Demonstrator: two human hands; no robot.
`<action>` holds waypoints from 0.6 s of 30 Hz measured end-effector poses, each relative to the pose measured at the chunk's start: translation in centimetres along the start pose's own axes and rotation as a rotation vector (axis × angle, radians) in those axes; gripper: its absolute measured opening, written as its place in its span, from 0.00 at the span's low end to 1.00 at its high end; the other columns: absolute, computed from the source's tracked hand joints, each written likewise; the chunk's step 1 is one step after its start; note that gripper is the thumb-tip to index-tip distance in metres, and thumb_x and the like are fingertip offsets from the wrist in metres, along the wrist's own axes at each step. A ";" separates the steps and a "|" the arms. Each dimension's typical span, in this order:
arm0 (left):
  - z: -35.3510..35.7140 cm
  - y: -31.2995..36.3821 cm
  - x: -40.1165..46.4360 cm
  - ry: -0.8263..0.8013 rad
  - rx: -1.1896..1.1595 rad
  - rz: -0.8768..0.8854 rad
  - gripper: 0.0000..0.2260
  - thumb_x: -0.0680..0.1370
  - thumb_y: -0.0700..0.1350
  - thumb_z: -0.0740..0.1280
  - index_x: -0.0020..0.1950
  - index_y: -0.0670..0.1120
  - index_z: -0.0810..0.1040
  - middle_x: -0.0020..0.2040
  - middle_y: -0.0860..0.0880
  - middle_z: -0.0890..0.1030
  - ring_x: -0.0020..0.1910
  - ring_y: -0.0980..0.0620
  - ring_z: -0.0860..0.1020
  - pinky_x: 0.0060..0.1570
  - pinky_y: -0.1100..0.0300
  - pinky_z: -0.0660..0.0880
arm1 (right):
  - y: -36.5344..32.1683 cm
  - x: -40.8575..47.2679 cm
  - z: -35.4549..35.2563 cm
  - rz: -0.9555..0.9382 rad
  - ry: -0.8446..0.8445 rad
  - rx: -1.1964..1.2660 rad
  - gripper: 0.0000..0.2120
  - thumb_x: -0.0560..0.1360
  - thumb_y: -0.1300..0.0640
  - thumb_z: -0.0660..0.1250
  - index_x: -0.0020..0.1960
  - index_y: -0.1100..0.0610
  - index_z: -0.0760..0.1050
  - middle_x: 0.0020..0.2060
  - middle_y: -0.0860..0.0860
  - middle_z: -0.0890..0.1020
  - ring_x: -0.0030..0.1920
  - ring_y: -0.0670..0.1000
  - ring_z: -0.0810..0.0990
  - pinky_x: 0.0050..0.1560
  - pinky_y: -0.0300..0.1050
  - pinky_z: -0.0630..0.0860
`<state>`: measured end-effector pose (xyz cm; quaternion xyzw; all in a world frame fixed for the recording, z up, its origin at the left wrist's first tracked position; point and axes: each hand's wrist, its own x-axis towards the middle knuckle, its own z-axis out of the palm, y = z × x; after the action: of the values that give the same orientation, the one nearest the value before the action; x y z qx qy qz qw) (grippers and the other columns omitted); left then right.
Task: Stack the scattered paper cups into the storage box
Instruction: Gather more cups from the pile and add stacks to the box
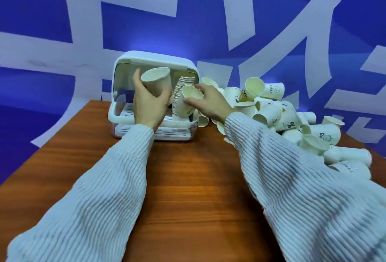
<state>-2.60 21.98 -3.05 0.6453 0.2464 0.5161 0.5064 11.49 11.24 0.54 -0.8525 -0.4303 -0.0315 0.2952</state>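
A wooden bench (pixel 188 178) is carrying the white storage box (pixel 154 61). At its open front, left hand (pixel 149 105) fingers are gripping one paper cup (pixel 157 81); right hand (pixel 208 103) fingers are pinching another cup (pixel 187 100), beside the scattered cups (pixel 282 115).

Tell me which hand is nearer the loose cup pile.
Right. The right hand, holding a cup, is just beside the cup pile; the left hand is farther away, before the storage box.
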 end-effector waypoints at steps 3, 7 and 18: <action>-0.1 -0.4 0.4 -0.008 0.007 0.020 0.36 0.76 0.49 0.73 0.79 0.54 0.58 0.73 0.49 0.71 0.70 0.49 0.72 0.69 0.50 0.72 | -0.1 1.5 1.9 0.043 -0.139 -0.164 0.36 0.70 0.30 0.68 0.68 0.53 0.77 0.62 0.50 0.82 0.60 0.52 0.79 0.59 0.51 0.75; -0.2 -1.3 0.8 -0.023 0.039 0.035 0.34 0.75 0.49 0.75 0.76 0.53 0.62 0.70 0.48 0.74 0.66 0.48 0.74 0.66 0.50 0.75 | 0.5 2.0 3.9 0.052 -0.200 -0.229 0.27 0.72 0.33 0.69 0.59 0.53 0.80 0.54 0.51 0.85 0.52 0.53 0.81 0.55 0.50 0.79; 2.5 -1.7 2.9 -0.130 0.166 0.101 0.36 0.73 0.49 0.77 0.76 0.50 0.63 0.70 0.48 0.75 0.66 0.48 0.74 0.64 0.53 0.73 | 1.4 0.4 2.4 0.028 -0.009 0.055 0.30 0.78 0.54 0.66 0.79 0.50 0.64 0.59 0.47 0.80 0.59 0.51 0.78 0.57 0.44 0.72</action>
<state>1.07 24.01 -3.31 0.7286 0.2221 0.4758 0.4398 12.31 12.12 -1.97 -0.8501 -0.4202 -0.0116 0.3173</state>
